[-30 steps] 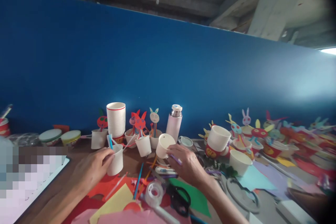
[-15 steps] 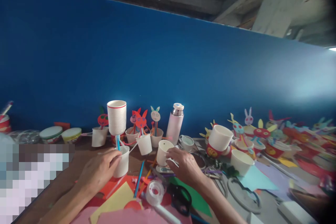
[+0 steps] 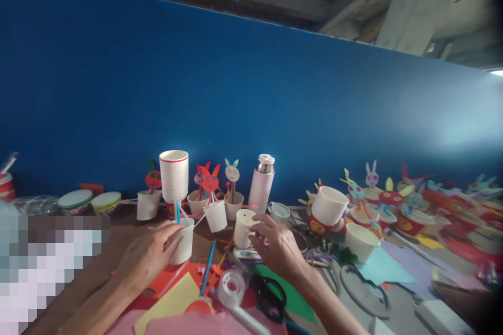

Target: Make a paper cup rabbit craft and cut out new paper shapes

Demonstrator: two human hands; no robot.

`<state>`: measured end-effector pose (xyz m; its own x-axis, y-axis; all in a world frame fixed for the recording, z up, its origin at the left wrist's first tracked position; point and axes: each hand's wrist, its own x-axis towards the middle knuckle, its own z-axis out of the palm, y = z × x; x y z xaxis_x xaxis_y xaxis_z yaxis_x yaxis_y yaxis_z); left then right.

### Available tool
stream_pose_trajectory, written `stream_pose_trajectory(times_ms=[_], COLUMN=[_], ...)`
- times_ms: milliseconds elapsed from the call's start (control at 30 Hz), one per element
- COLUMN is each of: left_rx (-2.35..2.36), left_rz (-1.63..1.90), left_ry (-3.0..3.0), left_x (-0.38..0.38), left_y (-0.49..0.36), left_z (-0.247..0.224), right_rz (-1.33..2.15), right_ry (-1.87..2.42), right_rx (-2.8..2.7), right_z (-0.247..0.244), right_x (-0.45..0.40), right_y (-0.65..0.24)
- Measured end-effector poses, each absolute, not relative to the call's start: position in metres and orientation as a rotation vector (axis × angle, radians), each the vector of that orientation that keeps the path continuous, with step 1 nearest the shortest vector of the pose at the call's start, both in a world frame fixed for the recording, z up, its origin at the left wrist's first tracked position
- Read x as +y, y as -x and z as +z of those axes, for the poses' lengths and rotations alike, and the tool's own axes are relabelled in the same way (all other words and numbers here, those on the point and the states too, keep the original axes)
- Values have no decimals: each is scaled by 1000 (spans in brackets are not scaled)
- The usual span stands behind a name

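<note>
My left hand (image 3: 159,246) grips a white paper cup (image 3: 184,246) that stands upright on the table. Blue and white straws (image 3: 178,211) rise out of this cup. My right hand (image 3: 277,243) has its fingers curved and apart at the right side of an upturned white paper cup (image 3: 241,233) with a small dark hole in its base. The fingertips overlap that cup's edge; I cannot tell whether they press on it. Below the right hand lie black-handled scissors (image 3: 277,301) and a roll of clear tape (image 3: 231,289).
A tall stack of paper cups (image 3: 174,178) stands behind my left hand. Cups with paper rabbit figures (image 3: 211,183) and a pink thermos (image 3: 261,188) line the blue partition (image 3: 220,73). Coloured paper (image 3: 168,301) covers the front. More cups (image 3: 361,243) and figures crowd the right.
The fingers of my right hand have spread apart, and the thin white piece seen between them no longer shows. My left hand stays on its cup.
</note>
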<state>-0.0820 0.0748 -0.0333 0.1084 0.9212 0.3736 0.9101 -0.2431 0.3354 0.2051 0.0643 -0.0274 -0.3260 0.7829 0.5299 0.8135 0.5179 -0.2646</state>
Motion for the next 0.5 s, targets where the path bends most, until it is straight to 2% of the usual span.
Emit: stream_pose_trajectory(times_ms=[267, 500], left_rx=[1821, 1691], left_rz=[783, 952], left_ry=[-2378, -2433], left_x=[75, 72], left_y=[84, 74], left_z=[-34, -37], right_rz=[-22, 12], right_ry=[1202, 1174], right_rx=[-2198, -2235], right_z=[-27, -33], right_x=[58, 56], right_y=[-193, -187])
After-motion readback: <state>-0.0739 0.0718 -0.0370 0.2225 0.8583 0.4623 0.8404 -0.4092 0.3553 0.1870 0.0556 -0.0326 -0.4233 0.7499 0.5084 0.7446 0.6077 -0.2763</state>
